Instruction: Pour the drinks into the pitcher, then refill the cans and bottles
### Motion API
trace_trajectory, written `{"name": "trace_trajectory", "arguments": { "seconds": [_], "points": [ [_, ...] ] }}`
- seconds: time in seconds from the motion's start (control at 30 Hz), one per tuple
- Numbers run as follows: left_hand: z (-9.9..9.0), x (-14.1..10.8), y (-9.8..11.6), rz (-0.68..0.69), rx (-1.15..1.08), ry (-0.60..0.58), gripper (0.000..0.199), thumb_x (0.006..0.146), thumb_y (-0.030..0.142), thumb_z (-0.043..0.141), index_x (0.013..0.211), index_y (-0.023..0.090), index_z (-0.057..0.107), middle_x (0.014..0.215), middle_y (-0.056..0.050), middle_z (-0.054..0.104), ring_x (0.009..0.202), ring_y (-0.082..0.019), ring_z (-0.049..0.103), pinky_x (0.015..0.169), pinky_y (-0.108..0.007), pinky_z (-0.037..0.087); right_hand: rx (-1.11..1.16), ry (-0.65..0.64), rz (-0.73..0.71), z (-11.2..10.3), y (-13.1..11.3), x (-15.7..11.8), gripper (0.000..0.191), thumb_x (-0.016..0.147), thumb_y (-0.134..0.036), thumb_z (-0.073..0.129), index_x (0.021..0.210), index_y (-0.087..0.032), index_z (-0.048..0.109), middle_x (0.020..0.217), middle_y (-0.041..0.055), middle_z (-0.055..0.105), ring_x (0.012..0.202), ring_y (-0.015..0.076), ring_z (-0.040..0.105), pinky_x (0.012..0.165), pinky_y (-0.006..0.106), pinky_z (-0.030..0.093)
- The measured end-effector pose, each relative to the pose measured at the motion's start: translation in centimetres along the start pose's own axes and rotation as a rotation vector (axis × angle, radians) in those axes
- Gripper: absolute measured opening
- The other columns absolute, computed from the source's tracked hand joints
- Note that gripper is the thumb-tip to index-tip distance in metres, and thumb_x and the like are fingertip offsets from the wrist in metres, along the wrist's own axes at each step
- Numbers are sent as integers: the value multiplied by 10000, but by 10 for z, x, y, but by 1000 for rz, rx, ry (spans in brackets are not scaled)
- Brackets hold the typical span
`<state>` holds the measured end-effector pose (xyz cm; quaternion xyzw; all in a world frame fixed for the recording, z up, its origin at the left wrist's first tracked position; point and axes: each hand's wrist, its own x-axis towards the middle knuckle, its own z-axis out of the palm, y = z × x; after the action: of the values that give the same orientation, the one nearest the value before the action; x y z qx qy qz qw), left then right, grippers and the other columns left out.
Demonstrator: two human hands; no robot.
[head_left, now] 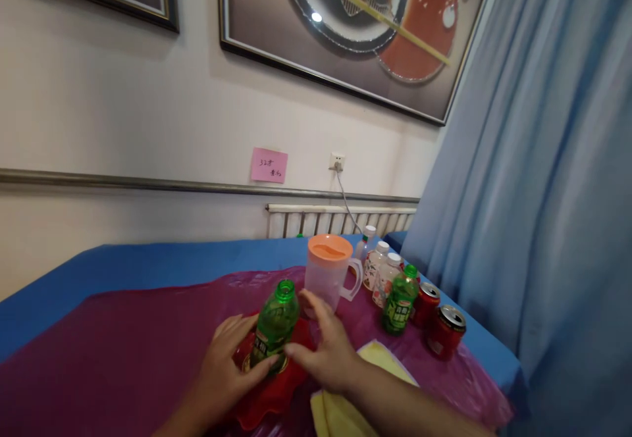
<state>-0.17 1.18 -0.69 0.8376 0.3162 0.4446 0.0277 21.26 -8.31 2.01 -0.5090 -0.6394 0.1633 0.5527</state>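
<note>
A green plastic bottle [278,322], uncapped and with a dark label, stands slightly tilted over a red wavy-edged piece with a gold pattern [269,401]. My left hand [230,361] is around its left side, with the thumb across the front and the fingertips partly hidden behind it. My right hand [328,351] is at the bottle's right side, fingers apart and thumb close to the label; contact cannot be made out. Just behind that hand stands a translucent pitcher [323,279] with an orange lid. A folded yellow cloth [340,414] lies under my right forearm.
At the right stand another green bottle [399,302], two red cans [447,332] and several clear bottles with white caps [376,262]. Purple plastic sheeting [123,351] covers much of the blue tabletop [207,259]. A blue curtain [518,193] hangs at the right; a radiator [316,220] is behind.
</note>
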Motion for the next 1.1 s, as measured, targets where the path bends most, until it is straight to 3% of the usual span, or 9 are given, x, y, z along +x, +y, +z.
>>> {"name": "trace_trajectory", "arguments": {
  "seconds": [0.13, 0.3, 0.4, 0.5, 0.6, 0.7, 0.9, 1.0, 1.1],
  "points": [
    [5, -1, 1, 45, -70, -29, 544, 743, 587, 722, 1188, 275, 692, 1101, -53, 772, 1008, -281, 717, 959, -398, 568, 247, -129, 60, 18, -14, 12, 758, 648, -220, 839, 1352, -242, 560, 1220, 49, 715, 1103, 262, 672, 1004, 420, 521],
    [2, 1, 13, -88, -243, -69, 628, 744, 632, 718, 1275, 303, 651, 1230, -58, 732, 1099, -287, 691, 984, -383, 561, 304, 24, 180, 2, -21, 9, 648, 545, -291, 919, 1119, -216, 627, 1036, 25, 753, 933, 237, 700, 883, 369, 564],
    [-2, 3, 14, -142, -267, -105, 602, 821, 592, 660, 1353, 319, 589, 1302, -60, 696, 1141, -282, 680, 1007, -404, 551, 279, 226, 179, -37, -23, -7, 597, 647, -344, 865, 1155, -208, 582, 1054, 47, 748, 943, 232, 705, 883, 363, 563],
    [0, 4, 9, -172, -212, -85, 525, 842, 577, 626, 1290, 303, 631, 1247, -58, 718, 1110, -281, 693, 1001, -418, 554, 17, 410, 198, -94, -16, -31, 564, 708, -383, 820, 1181, -199, 574, 1117, 81, 733, 1006, 257, 696, 900, 374, 552],
    [7, 4, 4, -166, -162, -56, 499, 809, 591, 647, 1203, 286, 682, 1164, -58, 749, 1050, -277, 713, 966, -402, 572, -288, 462, 326, -147, 5, -57, 543, 709, -433, 797, 1152, -201, 586, 1062, 88, 742, 957, 284, 707, 829, 384, 559],
    [9, 5, 5, -158, -132, -43, 481, 794, 590, 655, 1158, 279, 704, 1128, -59, 764, 1017, -275, 726, 953, -395, 579, -551, 502, 404, -176, 30, -76, 484, 724, -485, 759, 1092, -208, 609, 1009, 89, 741, 937, 308, 708, 789, 395, 549],
    [6, 11, 5, -150, -124, -15, 439, 790, 588, 646, 1087, 275, 726, 1044, -54, 795, 927, -264, 760, 851, -350, 621, -673, 518, 390, -179, 65, -83, 442, 760, -482, 722, 1091, -209, 614, 1036, 116, 729, 980, 324, 698, 812, 406, 538],
    [7, 10, 3, -154, -136, 11, 387, 809, 548, 645, 1068, 271, 721, 1023, -46, 797, 911, -250, 763, 853, -339, 619, -687, 510, 401, -178, 72, -84, 467, 792, -507, 695, 1130, -203, 586, 1075, 131, 709, 1007, 335, 684, 838, 432, 535],
    [5, 8, 3, -171, -144, 51, 338, 823, 513, 645, 1042, 266, 718, 1015, -35, 793, 907, -234, 762, 868, -333, 614, -759, 572, 323, -176, 71, -96, 590, 805, -557, 681, 1231, -172, 545, 1160, 169, 662, 1099, 361, 633, 924, 490, 508]
  ]
}}
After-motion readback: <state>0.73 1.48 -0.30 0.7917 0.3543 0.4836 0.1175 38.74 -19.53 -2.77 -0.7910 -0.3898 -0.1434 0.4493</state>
